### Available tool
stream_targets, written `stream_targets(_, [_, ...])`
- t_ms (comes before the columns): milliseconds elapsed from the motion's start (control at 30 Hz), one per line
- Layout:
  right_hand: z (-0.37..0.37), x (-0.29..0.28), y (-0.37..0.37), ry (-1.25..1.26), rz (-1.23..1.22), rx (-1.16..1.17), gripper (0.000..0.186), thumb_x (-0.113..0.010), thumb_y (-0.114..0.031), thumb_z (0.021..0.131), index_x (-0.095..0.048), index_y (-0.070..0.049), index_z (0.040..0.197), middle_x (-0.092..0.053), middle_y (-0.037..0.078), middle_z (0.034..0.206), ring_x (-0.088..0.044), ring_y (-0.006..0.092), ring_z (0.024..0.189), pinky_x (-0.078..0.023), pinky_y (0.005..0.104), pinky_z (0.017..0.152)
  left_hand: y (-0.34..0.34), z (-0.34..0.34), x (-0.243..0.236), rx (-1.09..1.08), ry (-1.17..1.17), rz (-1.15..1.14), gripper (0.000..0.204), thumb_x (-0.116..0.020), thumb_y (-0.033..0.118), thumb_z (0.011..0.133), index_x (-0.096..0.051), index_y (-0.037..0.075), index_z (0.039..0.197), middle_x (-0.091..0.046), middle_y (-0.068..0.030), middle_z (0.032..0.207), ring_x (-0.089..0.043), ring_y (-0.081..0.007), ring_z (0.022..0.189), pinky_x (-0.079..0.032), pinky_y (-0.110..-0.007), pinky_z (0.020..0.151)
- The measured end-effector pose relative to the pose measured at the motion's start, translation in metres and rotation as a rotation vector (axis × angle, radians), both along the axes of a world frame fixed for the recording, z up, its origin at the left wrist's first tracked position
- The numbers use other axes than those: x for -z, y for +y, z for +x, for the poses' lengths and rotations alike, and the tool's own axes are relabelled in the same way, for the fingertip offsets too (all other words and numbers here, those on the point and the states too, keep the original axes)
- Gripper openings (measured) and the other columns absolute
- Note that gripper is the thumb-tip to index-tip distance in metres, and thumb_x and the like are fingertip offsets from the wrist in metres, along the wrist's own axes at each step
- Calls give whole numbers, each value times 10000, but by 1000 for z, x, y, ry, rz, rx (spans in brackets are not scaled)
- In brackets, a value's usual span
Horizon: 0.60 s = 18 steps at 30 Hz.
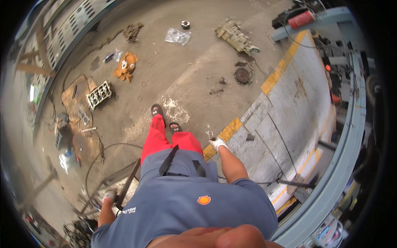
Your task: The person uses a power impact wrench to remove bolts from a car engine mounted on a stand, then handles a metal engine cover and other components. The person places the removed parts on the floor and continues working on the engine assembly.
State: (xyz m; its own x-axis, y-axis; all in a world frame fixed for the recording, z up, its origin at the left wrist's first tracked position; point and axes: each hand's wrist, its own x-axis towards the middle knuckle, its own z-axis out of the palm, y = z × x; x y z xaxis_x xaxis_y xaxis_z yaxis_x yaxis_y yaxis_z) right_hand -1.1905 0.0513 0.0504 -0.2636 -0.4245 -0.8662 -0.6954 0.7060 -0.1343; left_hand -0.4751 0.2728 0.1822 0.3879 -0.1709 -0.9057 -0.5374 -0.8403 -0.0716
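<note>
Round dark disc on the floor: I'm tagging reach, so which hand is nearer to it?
Right. The right hand is short of the round dark disc, apart from it; the left hand is farther back, at the person's left side.

White gloves [217,143] cover both hands [109,195], with a blue-grey short-sleeved shirt [169,202], red trousers [155,134] and dark sandals [156,110].

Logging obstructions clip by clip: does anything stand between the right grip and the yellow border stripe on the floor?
Nothing visible does: the gloved right grip overlaps the yellow border stripe as seen from above, though this view cannot settle the height between them.
</note>
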Motion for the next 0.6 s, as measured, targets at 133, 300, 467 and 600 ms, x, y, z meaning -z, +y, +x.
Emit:
stream_targets(133, [-20, 5, 29, -69, -73, 270, 519, -701, -386, 906, -677, -13, 1265, -722, 178, 1198, -700, 279, 1041, -568, 397, 840, -149, 10, 147, 459, 204, 69, 404, -523, 419, 1008, -711, 62, 1037, -757, -170, 945, -727, -319, 915, -544, -429, 777])
stream_targets(300, [-57, 17, 19, -63, -194, 461, 410, -681, -331, 936, -698, -20, 1203, -724, 105, 970, -659, 209, 792, -547, 364, 676, -419, -152, 81, -34, 358, -540, 417, -643, 381, 993, -641, 1, 1164, -694, -75, 898, -636, -156, 730, -527, -310, 660])
stream_targets(467, [-98, 50, 6, -128, -212, 825, 318, -666, -278, 955, -693, -31, 1153, -640, 45, 795, -567, 168, 629, -486, 359, 570, -529, -249, 59, 64, 457, -583, 368, -648, 344, 1010, -639, 21, 1186, -701, -79, 952, -644, -156, 773, -535, -303, 685])
stream_targets(600, [-162, 30, -65, -155, -89, 979, 291, -681, -252, 952, -681, -37, 1148, -597, 32, 750, -547, 165, 589, -463, 347, 521, -552, -313, 82, 151, 444, -462, 415, -648, 352, 1002, -632, 5, 1228, -712, -101, 1000, -656, -174, 796, -539, -314, 697])
